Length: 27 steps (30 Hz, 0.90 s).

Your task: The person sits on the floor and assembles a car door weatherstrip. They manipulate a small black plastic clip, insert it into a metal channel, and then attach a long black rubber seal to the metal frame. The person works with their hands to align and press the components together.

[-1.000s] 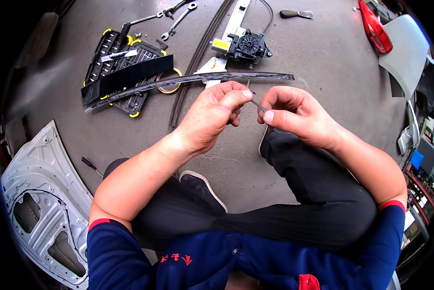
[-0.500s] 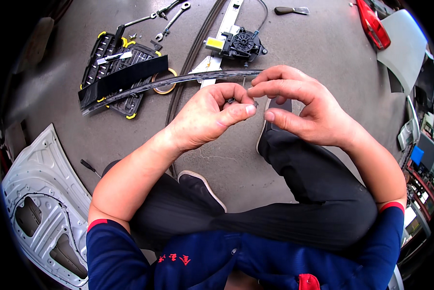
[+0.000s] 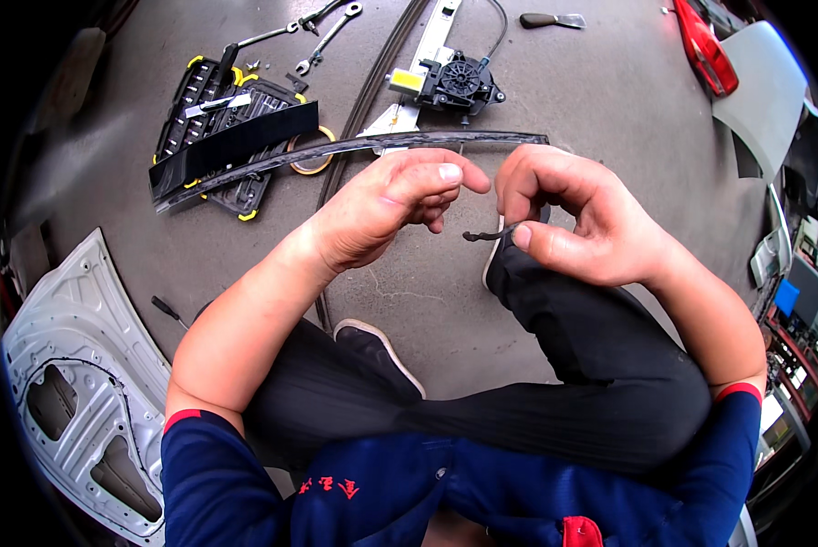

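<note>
Between the thumb and fingers of my right hand [image 3: 586, 214] is pinched a small, dark, twisted strip [image 3: 483, 236]; its free end points left. My left hand [image 3: 395, 202] hovers just left of it, index finger stretched out and the other fingers loosely bent, with nothing visible in it. Just beyond both hands lies a long black curved trim piece [image 3: 400, 141], its right end near my right hand's knuckles. A broad glossy black panel [image 3: 236, 144] joins its left end and rests over an open tool case [image 3: 190, 100].
A window regulator with a black motor [image 3: 463, 82] lies ahead, beside a long dark rubber strip [image 3: 372, 82]. Wrenches [image 3: 329, 38], a tape roll [image 3: 312, 166], a scraper [image 3: 553, 20] and a screwdriver [image 3: 167, 310] lie on the floor. A silver door panel [image 3: 90, 392] is at left, a red tail light [image 3: 705, 46] at far right.
My hands have parted slightly. The dark strip now shows in my right hand's pinch, which has closed and dropped a little. My left thumb and fingers have loosened.
</note>
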Each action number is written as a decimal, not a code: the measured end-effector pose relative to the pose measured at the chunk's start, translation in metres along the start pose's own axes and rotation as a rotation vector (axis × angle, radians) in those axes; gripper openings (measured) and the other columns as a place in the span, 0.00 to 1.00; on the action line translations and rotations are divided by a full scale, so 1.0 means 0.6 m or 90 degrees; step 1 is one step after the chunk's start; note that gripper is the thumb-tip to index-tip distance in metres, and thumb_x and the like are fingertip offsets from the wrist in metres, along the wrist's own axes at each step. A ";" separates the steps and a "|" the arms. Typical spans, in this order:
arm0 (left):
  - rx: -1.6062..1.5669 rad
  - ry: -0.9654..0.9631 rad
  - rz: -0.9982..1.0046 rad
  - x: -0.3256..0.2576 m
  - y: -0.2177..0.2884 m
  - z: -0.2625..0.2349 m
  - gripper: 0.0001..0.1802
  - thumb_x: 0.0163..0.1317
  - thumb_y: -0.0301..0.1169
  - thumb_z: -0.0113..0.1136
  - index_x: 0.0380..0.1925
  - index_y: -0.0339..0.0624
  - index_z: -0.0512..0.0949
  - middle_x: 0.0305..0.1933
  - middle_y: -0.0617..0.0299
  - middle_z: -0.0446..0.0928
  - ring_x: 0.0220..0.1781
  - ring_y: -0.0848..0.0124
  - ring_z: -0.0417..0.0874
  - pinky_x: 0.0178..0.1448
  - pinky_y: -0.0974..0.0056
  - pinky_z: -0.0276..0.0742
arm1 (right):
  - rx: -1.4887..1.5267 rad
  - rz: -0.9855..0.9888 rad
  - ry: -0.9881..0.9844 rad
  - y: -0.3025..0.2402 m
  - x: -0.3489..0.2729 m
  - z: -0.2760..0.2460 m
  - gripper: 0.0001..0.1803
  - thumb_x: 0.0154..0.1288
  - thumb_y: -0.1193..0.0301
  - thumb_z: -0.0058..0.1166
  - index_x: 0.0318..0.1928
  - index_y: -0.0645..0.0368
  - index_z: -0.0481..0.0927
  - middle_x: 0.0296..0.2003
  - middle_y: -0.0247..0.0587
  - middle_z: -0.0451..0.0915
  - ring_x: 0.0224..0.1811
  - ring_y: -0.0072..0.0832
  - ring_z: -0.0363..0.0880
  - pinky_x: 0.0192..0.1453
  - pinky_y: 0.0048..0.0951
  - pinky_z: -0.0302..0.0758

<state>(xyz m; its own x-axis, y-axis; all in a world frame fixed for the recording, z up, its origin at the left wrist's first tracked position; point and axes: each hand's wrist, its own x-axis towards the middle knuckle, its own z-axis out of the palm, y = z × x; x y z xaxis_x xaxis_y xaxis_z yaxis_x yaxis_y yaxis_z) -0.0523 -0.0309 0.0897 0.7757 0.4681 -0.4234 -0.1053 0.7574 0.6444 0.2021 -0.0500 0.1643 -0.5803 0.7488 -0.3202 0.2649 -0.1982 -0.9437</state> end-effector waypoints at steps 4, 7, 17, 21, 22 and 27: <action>0.180 0.002 0.067 -0.003 0.003 0.022 0.17 0.73 0.42 0.61 0.46 0.38 0.83 0.38 0.71 0.77 0.40 0.80 0.73 0.48 0.69 0.71 | 0.082 0.115 0.004 -0.009 -0.003 -0.003 0.07 0.68 0.73 0.62 0.44 0.61 0.80 0.38 0.28 0.79 0.41 0.15 0.76 0.48 0.25 0.76; 0.165 -0.063 0.004 0.000 -0.004 0.020 0.11 0.71 0.35 0.65 0.43 0.38 0.83 0.40 0.70 0.80 0.42 0.81 0.75 0.47 0.72 0.71 | 0.118 0.166 0.002 -0.019 -0.003 -0.007 0.07 0.69 0.73 0.62 0.44 0.61 0.80 0.37 0.28 0.79 0.41 0.16 0.76 0.47 0.25 0.75; 0.230 -0.076 -0.040 -0.002 0.013 0.014 0.10 0.71 0.35 0.68 0.37 0.39 0.82 0.35 0.72 0.80 0.37 0.83 0.75 0.41 0.72 0.70 | 0.203 0.177 -0.018 0.017 -0.009 -0.039 0.22 0.70 0.73 0.62 0.60 0.62 0.73 0.50 0.34 0.80 0.49 0.21 0.77 0.57 0.26 0.79; 0.237 -0.063 0.004 -0.005 0.006 0.018 0.11 0.71 0.35 0.68 0.36 0.39 0.82 0.32 0.74 0.78 0.34 0.85 0.73 0.37 0.73 0.68 | 0.186 0.159 -0.043 0.020 -0.004 -0.023 0.42 0.65 0.70 0.68 0.77 0.58 0.64 0.67 0.38 0.73 0.62 0.25 0.73 0.68 0.31 0.73; 0.246 -0.052 -0.025 -0.005 0.010 0.019 0.11 0.71 0.35 0.68 0.36 0.39 0.82 0.31 0.74 0.77 0.33 0.85 0.72 0.36 0.74 0.67 | 0.133 0.147 -0.059 0.015 -0.002 -0.017 0.39 0.67 0.72 0.66 0.76 0.58 0.66 0.67 0.38 0.73 0.63 0.25 0.74 0.67 0.32 0.75; 0.220 -0.004 -0.049 0.000 0.000 0.024 0.12 0.72 0.36 0.68 0.36 0.39 0.82 0.29 0.74 0.76 0.31 0.86 0.70 0.34 0.75 0.65 | 0.006 0.213 0.008 0.005 0.007 0.011 0.15 0.70 0.72 0.65 0.54 0.65 0.84 0.40 0.35 0.84 0.41 0.19 0.80 0.49 0.27 0.81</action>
<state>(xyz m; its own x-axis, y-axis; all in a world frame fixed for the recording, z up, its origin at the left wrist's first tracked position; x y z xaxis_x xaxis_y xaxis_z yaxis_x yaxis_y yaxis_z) -0.0433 -0.0374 0.0990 0.7772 0.4113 -0.4762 0.1701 0.5913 0.7883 0.1956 -0.0515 0.1594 -0.4529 0.6485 -0.6118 0.4325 -0.4403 -0.7868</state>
